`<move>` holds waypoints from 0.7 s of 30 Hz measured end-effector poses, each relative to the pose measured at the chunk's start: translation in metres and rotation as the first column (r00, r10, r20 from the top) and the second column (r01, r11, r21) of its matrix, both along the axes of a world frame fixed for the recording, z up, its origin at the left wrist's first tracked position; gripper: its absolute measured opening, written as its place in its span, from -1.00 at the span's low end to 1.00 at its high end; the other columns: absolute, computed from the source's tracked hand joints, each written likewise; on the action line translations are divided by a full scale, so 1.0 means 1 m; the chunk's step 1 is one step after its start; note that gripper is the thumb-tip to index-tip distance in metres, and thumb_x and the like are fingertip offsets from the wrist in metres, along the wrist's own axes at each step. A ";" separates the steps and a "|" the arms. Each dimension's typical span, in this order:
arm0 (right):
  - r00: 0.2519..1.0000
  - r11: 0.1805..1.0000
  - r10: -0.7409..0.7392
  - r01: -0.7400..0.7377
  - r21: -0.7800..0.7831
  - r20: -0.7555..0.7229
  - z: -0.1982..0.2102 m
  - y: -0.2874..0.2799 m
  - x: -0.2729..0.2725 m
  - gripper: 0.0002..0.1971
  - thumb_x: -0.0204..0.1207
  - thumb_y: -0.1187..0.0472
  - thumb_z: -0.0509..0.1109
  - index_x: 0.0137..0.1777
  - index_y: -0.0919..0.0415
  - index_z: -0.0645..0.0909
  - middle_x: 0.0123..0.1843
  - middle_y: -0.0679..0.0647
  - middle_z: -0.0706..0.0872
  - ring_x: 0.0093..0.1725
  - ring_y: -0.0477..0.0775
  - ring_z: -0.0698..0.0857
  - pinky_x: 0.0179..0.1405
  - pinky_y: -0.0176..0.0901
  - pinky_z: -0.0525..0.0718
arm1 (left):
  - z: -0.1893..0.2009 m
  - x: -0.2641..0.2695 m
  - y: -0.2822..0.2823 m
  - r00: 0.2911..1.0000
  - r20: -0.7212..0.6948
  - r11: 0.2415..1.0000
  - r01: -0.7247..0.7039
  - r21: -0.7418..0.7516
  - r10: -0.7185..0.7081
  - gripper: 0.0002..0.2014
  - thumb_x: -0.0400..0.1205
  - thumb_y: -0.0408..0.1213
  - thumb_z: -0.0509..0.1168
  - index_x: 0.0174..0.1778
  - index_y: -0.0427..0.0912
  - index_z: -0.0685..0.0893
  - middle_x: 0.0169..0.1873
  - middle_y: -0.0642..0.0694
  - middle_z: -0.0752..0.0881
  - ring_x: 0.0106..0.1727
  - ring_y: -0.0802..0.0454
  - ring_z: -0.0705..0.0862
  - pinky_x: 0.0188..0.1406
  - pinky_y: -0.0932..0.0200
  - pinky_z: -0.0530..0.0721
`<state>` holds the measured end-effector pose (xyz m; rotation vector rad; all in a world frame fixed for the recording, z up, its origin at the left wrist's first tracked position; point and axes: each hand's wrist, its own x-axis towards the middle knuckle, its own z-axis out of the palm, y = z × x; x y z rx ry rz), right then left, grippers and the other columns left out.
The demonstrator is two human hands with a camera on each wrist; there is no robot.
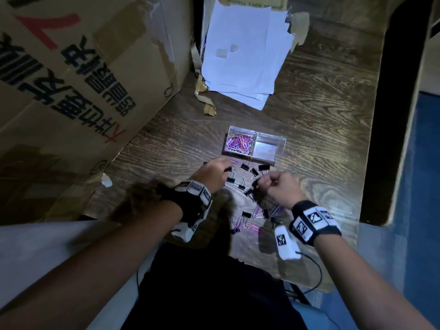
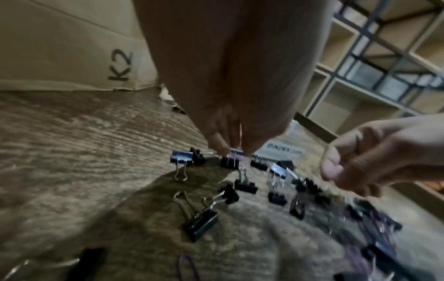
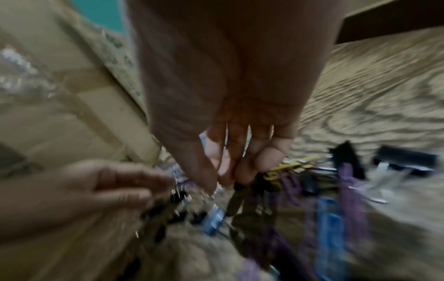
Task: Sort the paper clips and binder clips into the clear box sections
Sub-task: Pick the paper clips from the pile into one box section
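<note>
The left hand [image 1: 215, 173] pinched a binder clip [image 2: 230, 160] on the table [image 1: 321, 110], while the right hand [image 1: 281, 186] was curled, its grip unclear

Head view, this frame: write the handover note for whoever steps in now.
Left hand: pinching the wire handle of a binder clip on the table.
Right hand: curled; contents blurred.
Clear box: left section full of paper clips, right section bare.
Done: most paper clips sorted.
Left: loose binder clips and loose paper clips near the hands.
</note>
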<state>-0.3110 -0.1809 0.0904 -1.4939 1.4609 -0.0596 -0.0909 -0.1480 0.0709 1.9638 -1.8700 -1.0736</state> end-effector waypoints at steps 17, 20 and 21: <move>0.906 0.884 0.306 -0.384 -0.266 -0.291 -0.039 0.065 -0.029 -0.76 0.42 0.10 0.43 0.10 -0.06 0.68 0.05 -0.06 0.66 0.14 0.06 0.66 -0.06 -0.14 0.62 | -0.011 -0.029 -0.018 0.862 0.385 0.938 0.345 0.032 -0.330 -0.64 0.49 -0.66 0.12 0.19 -0.40 0.54 0.10 -0.33 0.54 -0.03 -0.32 0.65 -0.10 -0.20 0.68; 0.887 0.877 0.331 -0.416 -0.241 -0.323 -0.039 0.067 -0.028 -0.67 0.46 0.01 0.43 0.24 -0.06 0.67 0.12 -0.03 0.63 0.20 0.04 0.63 -0.02 -0.19 0.58 | -0.012 -0.025 -0.014 0.851 0.425 0.945 0.326 0.031 -0.307 -0.61 0.52 -0.65 0.11 0.27 -0.39 0.52 0.21 -0.32 0.56 0.14 -0.29 0.63 0.01 -0.11 0.66; 0.878 0.871 0.348 -0.432 -0.233 -0.329 -0.038 0.067 -0.027 -0.67 0.48 0.01 0.42 0.25 -0.05 0.67 0.12 -0.02 0.63 0.21 0.05 0.62 -0.03 -0.19 0.56 | -0.013 -0.025 -0.012 0.851 0.432 0.947 0.319 0.027 -0.298 -0.61 0.52 -0.65 0.11 0.26 -0.38 0.53 0.20 -0.31 0.57 0.14 -0.27 0.64 -0.01 -0.09 0.66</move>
